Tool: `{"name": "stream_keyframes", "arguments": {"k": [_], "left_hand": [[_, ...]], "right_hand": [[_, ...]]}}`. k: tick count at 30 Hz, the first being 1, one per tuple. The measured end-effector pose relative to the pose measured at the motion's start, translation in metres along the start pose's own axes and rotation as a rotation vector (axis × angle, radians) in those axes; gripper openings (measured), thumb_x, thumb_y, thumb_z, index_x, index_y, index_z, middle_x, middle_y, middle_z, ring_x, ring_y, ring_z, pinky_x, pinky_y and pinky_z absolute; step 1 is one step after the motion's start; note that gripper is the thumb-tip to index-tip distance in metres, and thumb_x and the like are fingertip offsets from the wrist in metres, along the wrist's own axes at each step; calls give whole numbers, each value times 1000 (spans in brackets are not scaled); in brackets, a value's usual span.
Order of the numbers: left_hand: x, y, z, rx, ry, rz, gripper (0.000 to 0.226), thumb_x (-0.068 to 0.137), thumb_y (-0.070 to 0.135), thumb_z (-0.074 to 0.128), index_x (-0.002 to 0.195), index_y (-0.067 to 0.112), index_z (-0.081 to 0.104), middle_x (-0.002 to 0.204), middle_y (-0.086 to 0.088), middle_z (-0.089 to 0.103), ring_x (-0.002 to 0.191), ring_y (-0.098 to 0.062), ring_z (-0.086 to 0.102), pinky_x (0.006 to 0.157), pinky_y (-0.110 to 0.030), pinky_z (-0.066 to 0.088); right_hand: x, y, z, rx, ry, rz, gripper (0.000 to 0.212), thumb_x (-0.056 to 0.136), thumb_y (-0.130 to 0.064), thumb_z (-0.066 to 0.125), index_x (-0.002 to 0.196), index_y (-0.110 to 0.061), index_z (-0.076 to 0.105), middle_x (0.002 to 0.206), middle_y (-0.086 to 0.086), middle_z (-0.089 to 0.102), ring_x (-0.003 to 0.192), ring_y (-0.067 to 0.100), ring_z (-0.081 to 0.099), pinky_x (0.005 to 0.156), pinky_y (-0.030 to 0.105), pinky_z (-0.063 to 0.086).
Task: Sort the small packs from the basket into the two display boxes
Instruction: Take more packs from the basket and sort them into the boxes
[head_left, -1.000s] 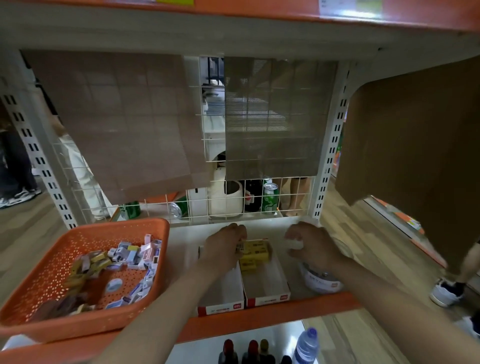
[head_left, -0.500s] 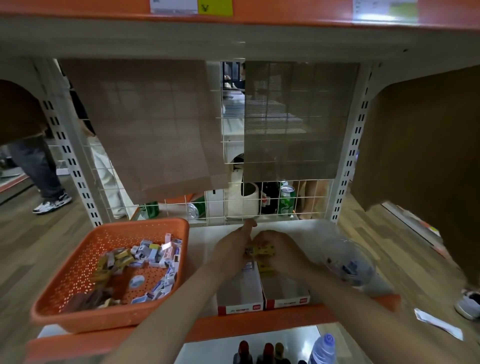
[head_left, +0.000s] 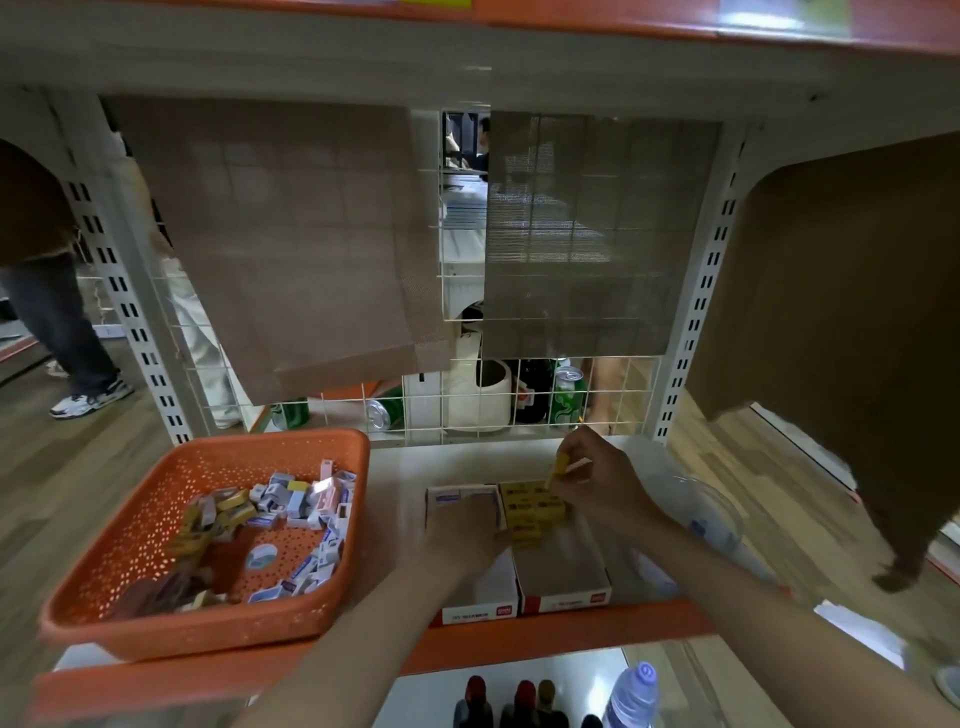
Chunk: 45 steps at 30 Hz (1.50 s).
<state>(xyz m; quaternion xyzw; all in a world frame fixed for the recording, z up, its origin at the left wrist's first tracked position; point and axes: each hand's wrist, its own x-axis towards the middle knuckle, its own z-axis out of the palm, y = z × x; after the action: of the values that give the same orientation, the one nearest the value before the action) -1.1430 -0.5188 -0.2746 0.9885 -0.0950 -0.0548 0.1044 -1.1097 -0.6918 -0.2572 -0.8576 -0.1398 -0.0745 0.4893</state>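
Note:
An orange basket (head_left: 130, 525) on the shelf's left holds several small white-blue and yellow packs (head_left: 306, 506). Two white display boxes stand side by side in the middle: the left box (head_left: 480, 608) and the right box (head_left: 566, 592). A row of yellow packs (head_left: 530, 506) fills the back of the right box. My right hand (head_left: 602, 480) pinches one yellow pack (head_left: 560, 464) just above that row. My left hand (head_left: 457, 535) lies blurred over the left box; its fingers cannot be made out.
A clear plastic container (head_left: 711, 514) lies on the shelf right of my right arm. Behind the wire grid stand green cans (head_left: 567, 397) and a white jar (head_left: 480, 397). Bottles (head_left: 631, 696) show on the lower shelf. A person's legs (head_left: 67, 332) are at far left.
My hands have parted: the left drew back toward me over the left box, the right lifted with a yellow pack above the right box.

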Motion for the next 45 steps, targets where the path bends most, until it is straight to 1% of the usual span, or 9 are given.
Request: {"name": "stream_keyframes", "arguments": {"k": [5, 10, 16, 24, 29, 32, 35, 42, 45], "left_hand": [[-1, 20, 28, -73, -182, -28, 54, 96, 54, 33, 133, 16, 47, 127, -7, 56, 117, -24, 54, 98, -37, 46], [-2, 22, 36, -184, -244, -99, 38, 96, 34, 45, 122, 8, 53, 119, -11, 60, 109, -26, 60, 91, -35, 49], [2, 22, 37, -209, -283, -75, 33, 97, 27, 42, 123, 10, 53, 121, -11, 59, 112, -26, 57, 95, -35, 48], [5, 22, 31, -230, -356, -65, 34, 100, 27, 39, 124, 6, 51, 124, -16, 56, 105, -23, 55, 86, -31, 44], [4, 23, 28, -208, -374, -35, 32, 99, 26, 41, 119, 5, 54, 111, -16, 60, 93, -22, 54, 73, -25, 39], [5, 22, 29, -201, -374, -28, 30, 98, 24, 41, 118, 5, 55, 82, -7, 53, 81, -16, 45, 58, -19, 34], [5, 22, 29, -195, -371, -28, 29, 98, 21, 42, 117, 5, 55, 76, -3, 48, 75, -14, 46, 58, -19, 35], [2, 25, 25, -193, -358, -32, 29, 99, 21, 39, 119, 4, 53, 116, -16, 59, 86, -17, 46, 79, -27, 40], [2, 23, 25, -148, -379, -47, 35, 101, 28, 36, 121, 5, 52, 120, -16, 57, 92, -19, 49, 84, -30, 43]], "right_hand": [[-1, 20, -2, -149, -63, 7, 24, 71, -4, 73, 75, -18, 54, 79, 4, 59, 72, 18, 57, 67, 29, 48], [-1, 45, 3, -326, -141, 45, 22, 71, -5, 73, 83, -13, 56, 92, 5, 53, 81, 18, 53, 63, 18, 39], [4, 58, 16, -442, -183, 82, 23, 72, -9, 74, 88, -17, 59, 102, 3, 57, 94, 19, 59, 79, 31, 51], [11, 54, 42, -495, -233, -30, 16, 80, -13, 71, 94, -8, 68, 93, -2, 51, 88, 15, 54, 64, 9, 33], [7, 50, 50, -484, -222, -77, 22, 81, -11, 70, 103, -9, 70, 111, 6, 63, 102, 20, 58, 84, 26, 46], [8, 48, 51, -569, -267, -86, 24, 85, -14, 66, 108, -8, 69, 118, 9, 59, 109, 23, 55, 93, 33, 46], [8, 45, 50, -705, -358, -51, 30, 93, -21, 54, 120, -11, 63, 127, 11, 53, 117, 27, 49, 97, 37, 43], [3, 38, 51, -912, -374, -100, 34, 96, -22, 50, 128, -11, 54, 135, 6, 43, 125, 25, 42, 100, 35, 42], [3, 35, 48, -921, -281, -193, 34, 91, -27, 56, 124, -17, 57, 125, -1, 49, 114, 20, 50, 87, 28, 43]]}}
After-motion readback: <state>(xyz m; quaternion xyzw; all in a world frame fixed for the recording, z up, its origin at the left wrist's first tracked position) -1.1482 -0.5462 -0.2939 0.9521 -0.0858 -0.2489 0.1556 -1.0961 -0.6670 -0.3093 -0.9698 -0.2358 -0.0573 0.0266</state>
